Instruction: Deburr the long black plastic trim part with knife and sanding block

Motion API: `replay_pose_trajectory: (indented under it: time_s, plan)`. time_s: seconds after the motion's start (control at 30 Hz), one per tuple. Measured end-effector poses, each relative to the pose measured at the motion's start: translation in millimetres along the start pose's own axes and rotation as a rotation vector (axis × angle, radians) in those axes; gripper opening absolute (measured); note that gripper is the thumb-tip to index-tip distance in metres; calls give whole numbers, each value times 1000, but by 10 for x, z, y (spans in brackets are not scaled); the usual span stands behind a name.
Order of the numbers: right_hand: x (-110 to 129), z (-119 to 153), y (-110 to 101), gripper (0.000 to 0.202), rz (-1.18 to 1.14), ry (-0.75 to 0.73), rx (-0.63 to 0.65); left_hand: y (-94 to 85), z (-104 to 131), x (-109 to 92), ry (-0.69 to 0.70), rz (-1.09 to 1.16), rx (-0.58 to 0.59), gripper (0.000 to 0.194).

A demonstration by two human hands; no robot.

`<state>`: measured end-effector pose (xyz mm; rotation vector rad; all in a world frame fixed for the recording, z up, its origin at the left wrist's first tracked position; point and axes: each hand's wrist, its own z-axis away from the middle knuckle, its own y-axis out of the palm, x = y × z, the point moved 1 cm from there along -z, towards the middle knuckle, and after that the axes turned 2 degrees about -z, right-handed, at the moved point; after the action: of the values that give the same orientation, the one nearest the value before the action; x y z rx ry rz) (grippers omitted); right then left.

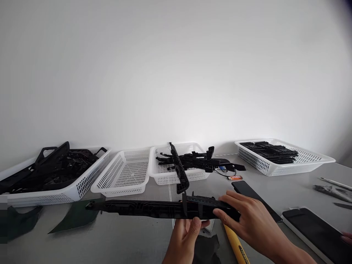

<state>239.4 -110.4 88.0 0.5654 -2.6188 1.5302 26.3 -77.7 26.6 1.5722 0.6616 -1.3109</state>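
Note:
A long black plastic part lies level across the view above the table. My left hand is closed on it from below, near its right half, thumb in front. My right hand is closed around a dark caliper with a marked scale. The caliper's jaws straddle the part just above my left hand; whether both jaws touch it I cannot tell. The right end of the part is hidden behind the caliper and my right fingers. Below my hands lies a yellow-handled tool, partly covered.
White baskets line the wall: one with black parts, a bare one, one with long black parts jutting out, one with stacked black strips. Phone-like dark slabs lie right. A dark green sheet lies left.

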Motion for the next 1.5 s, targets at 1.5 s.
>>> replay_pose_trajectory:
  time_s: [1.5]
  plan:
    - [665,-241,523,76,3,74,107,131,-34,98,109,-284,233,28]
